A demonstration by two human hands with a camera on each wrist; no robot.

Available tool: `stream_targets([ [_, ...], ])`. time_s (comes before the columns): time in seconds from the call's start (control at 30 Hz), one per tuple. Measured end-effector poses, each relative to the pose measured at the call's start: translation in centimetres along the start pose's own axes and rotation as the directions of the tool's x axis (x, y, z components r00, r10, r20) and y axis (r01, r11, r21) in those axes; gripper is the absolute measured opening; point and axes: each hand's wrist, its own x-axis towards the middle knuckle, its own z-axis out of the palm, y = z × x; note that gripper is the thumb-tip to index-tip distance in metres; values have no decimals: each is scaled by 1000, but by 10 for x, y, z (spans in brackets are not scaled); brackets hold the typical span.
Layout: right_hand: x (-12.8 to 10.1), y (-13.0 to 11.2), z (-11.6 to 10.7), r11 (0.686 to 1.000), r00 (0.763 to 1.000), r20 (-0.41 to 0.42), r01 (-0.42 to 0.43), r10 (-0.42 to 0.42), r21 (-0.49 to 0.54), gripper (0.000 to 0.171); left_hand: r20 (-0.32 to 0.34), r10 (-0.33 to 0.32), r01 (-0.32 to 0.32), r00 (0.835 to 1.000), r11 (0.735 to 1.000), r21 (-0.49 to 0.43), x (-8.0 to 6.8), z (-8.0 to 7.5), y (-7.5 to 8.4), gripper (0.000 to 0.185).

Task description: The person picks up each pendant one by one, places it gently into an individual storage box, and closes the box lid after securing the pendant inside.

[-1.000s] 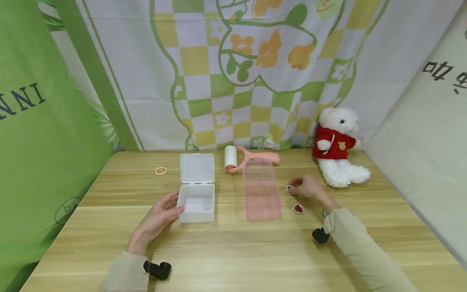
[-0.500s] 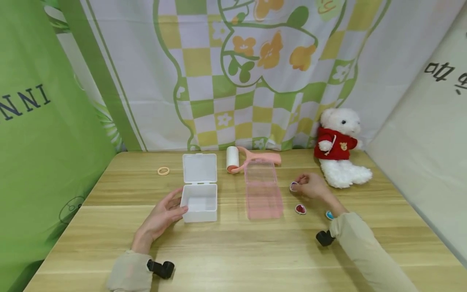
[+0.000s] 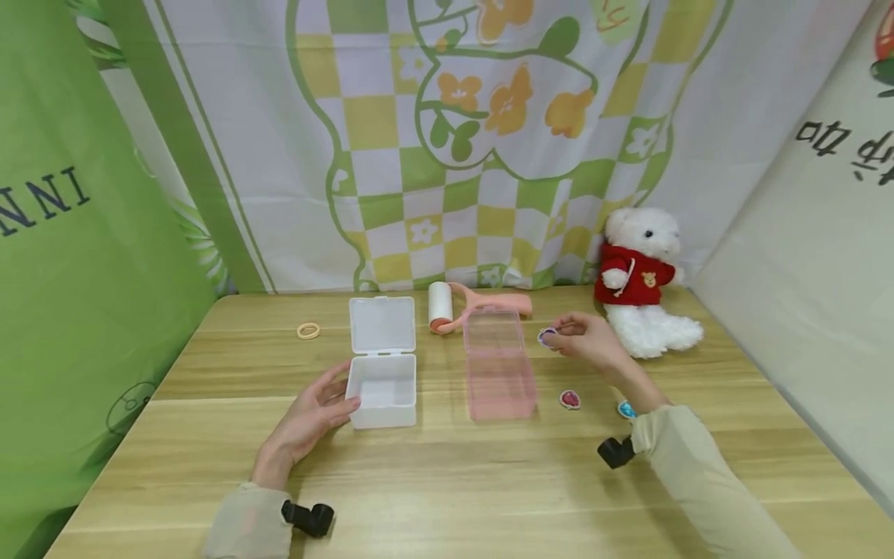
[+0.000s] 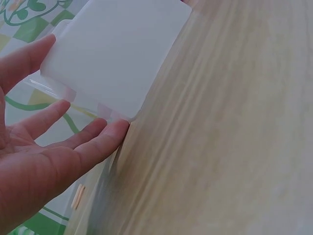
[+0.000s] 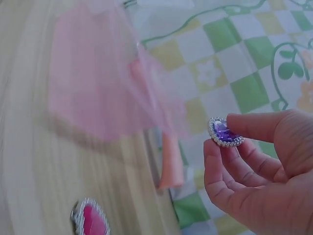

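Observation:
My left hand (image 3: 307, 411) rests against the left side of a white plastic box (image 3: 382, 415), thumb at its front rim, fingers fairly straight. The box's hinged lid stands up at the back. In the left wrist view, the hand's fingertips touch the edge of the box (image 4: 112, 58). Between thumb and fingers my right hand (image 3: 590, 341) pinches a purple gem ornament (image 5: 225, 133) with a silver beaded rim, raised above the table. Left of it stands a translucent pink box (image 3: 501, 388), its lid up. A red-pink gem ornament (image 3: 570, 400) and a blue one (image 3: 625, 409) lie nearer me.
A lint roller (image 3: 441, 307) with a pink handle lies behind the pink box. At the back left is a small peach-coloured ring (image 3: 308, 331). A white plush bear (image 3: 639, 287) in a red hoodie sits at the back right. Fabric hangs behind and beside the table.
My right hand has lifted the purple gem ornament off the table and carried it away from me, toward the pink box's lid. My left hand stays at the white box.

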Motion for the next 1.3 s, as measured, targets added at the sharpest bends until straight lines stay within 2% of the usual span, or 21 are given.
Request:
stream_targets([
  [0.27,3,-19,20,985,997,76,-10,-3,170,37,2,-3,3,1000,1000,-3,0,5,1,70],
  [0.5,6,-34,50,963,990,139,-45,8,265,36,5,3,-3,1000,1000,-10,0,6,1,70],
  [0.67,10,-42,74,961,983,181,-38,-13,274,29,9,8,-8,1000,1000,-18,1,6,0,70],
  [0.97,16,-50,109,983,973,214,43,-82,181,29,10,-7,7,1000,1000,1,2,6,-1,70],
  [1.3,22,-59,146,970,955,296,-39,-36,241,27,11,-8,8,1000,1000,-2,3,11,-1,69],
])
